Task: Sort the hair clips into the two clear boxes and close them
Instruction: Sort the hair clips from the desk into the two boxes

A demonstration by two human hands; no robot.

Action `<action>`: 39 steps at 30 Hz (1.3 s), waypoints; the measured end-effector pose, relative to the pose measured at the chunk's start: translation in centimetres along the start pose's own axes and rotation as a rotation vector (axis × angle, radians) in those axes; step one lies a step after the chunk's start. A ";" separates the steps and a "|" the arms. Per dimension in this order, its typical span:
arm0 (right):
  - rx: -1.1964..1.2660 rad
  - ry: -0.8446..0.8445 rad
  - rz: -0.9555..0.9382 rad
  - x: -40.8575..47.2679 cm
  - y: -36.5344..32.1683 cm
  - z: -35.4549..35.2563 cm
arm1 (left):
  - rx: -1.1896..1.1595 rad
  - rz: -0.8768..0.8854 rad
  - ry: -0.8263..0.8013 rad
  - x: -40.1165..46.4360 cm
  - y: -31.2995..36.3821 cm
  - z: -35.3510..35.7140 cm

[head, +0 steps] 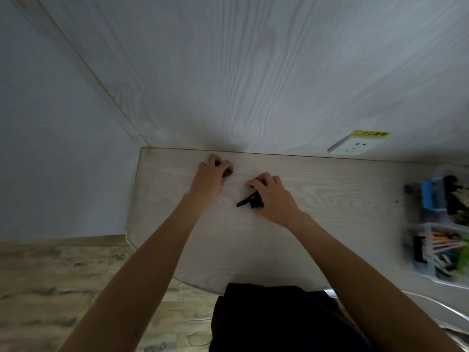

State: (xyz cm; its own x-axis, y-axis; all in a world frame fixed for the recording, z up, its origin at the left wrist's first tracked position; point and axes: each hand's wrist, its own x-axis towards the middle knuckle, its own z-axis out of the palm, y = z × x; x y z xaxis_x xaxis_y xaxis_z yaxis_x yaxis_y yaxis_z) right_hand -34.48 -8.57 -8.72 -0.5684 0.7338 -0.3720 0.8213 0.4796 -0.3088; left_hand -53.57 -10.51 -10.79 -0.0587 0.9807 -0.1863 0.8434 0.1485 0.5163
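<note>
Pale woodgrain table (317, 189) meets matching wall (253, 72); stone-look floor (50, 288) beside it.

A pale wood-grain table (330, 189) lies under both hands and reaches past them to the right. A white wood-grain wall panel (253, 72) rises just beyond the fingertips. On it, up and right of the right hand, sits a white wall socket (351, 146) with a yellow label (370, 133) touching its top edge. Left of the left hand stands a plain wall (50, 148). Below the forearms lies a stone-pattern floor (76, 288).
</note>
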 end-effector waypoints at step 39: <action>0.362 0.615 0.459 -28.3 39.3 -12.1 | -0.111 0.505 -0.027 2.2 46.0 16.6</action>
State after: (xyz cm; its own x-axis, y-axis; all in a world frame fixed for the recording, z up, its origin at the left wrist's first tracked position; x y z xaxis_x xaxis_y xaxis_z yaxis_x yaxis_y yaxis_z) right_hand 14.46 -4.61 0.27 0.0312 0.9993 -0.0188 0.8382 -0.0364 -0.5441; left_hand -6.07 -3.67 -1.29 0.3564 0.9302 0.0880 0.7014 -0.3286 0.6325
